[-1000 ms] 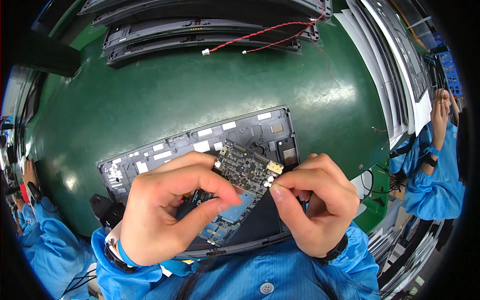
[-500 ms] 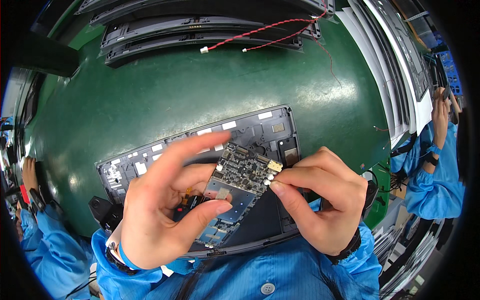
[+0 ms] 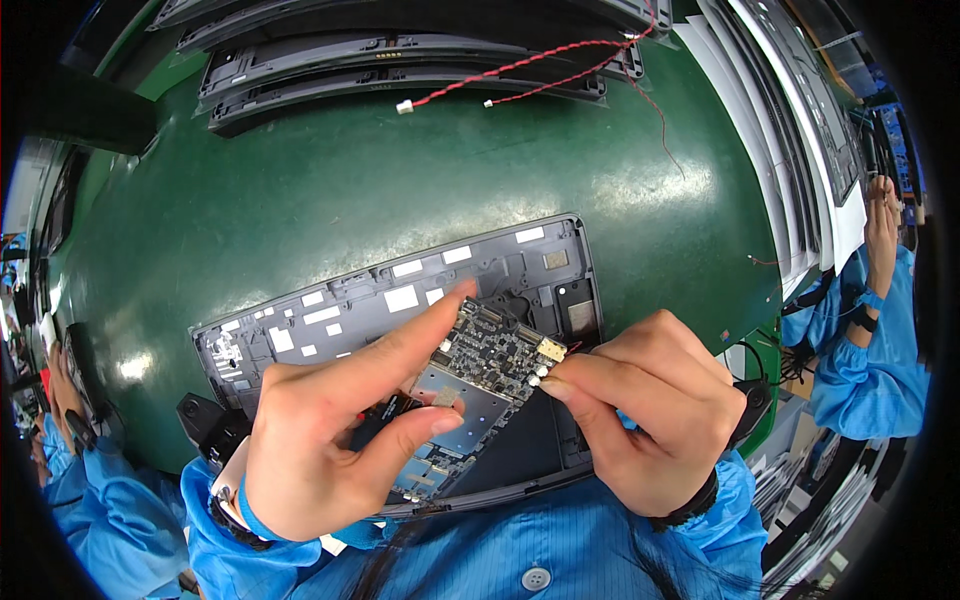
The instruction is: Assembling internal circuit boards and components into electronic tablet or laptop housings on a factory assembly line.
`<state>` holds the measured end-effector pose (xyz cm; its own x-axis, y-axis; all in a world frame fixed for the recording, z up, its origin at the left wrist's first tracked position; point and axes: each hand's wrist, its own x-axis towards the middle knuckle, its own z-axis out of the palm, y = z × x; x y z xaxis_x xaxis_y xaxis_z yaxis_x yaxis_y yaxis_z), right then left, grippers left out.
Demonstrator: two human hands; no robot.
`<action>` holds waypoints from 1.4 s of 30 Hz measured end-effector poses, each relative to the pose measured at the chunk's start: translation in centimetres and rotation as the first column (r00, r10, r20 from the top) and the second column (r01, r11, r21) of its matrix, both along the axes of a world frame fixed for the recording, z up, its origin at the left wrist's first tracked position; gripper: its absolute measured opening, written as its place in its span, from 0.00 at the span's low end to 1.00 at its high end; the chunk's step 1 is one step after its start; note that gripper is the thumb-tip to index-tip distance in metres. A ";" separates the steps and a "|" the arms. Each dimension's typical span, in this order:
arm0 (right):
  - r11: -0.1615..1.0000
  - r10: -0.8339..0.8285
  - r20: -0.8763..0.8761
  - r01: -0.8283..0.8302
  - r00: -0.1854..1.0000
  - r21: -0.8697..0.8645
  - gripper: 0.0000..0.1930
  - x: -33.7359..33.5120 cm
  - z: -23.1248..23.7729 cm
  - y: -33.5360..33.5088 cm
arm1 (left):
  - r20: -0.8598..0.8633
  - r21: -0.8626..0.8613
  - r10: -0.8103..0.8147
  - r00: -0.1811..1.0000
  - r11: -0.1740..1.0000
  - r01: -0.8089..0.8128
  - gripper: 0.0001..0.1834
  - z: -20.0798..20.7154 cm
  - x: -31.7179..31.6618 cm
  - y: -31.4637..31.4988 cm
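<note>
My left hand (image 3: 330,430) grips a dark circuit board (image 3: 490,345) by its left side, with the thumb on its face and the index finger along its upper edge. The board is held tilted above an open grey device casing (image 3: 505,255). At the board's right edge are small white connectors (image 3: 538,375) and a cream socket (image 3: 551,350), with a bit of red wire beside it. Thumb and index finger of my right hand (image 3: 650,410) are pinched together right against the white connectors. Whatever lies between those fingertips is hidden.
Similar dark casings (image 3: 400,80) are stacked at the back, with red twisted wires (image 3: 520,68) hanging over them. White sheets and panels (image 3: 745,130) stand at the right on the green tabletop (image 3: 400,165). Co-workers in blue sit on both sides, one sleeve (image 3: 870,370) at right.
My left index finger has come down onto the board's upper edge. The board has shifted slightly right and down, and my right hand has moved a little with it, still pinching by the connectors.
</note>
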<state>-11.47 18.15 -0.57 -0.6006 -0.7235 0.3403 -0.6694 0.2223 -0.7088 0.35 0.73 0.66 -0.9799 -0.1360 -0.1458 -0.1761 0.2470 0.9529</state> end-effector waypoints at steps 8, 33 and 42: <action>0.990 0.061 0.203 -0.085 0.977 0.109 0.09 -1.1 0.7 0.3 | 0.043 -0.122 -0.037 0.998 0.992 0.042 0.31 1.0 -1.3 -0.4; 0.972 0.087 0.900 -0.235 0.428 0.018 0.11 -3.0 1.8 -3.1 | 0.041 0.099 0.032 0.999 0.994 -0.036 0.18 2.2 5.4 -4.3; 0.965 0.031 0.893 -0.246 0.449 0.090 0.11 -2.7 2.0 -3.5 | 0.281 0.359 0.045 0.959 0.922 -0.148 0.17 2.2 4.7 -4.4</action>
<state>-14.14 14.70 1.42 -0.3836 -0.8056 -0.4515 0.2535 0.3782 -0.8903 5.06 -3.65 2.86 -0.8841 -0.1128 -0.4535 -0.4365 -0.1474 0.8875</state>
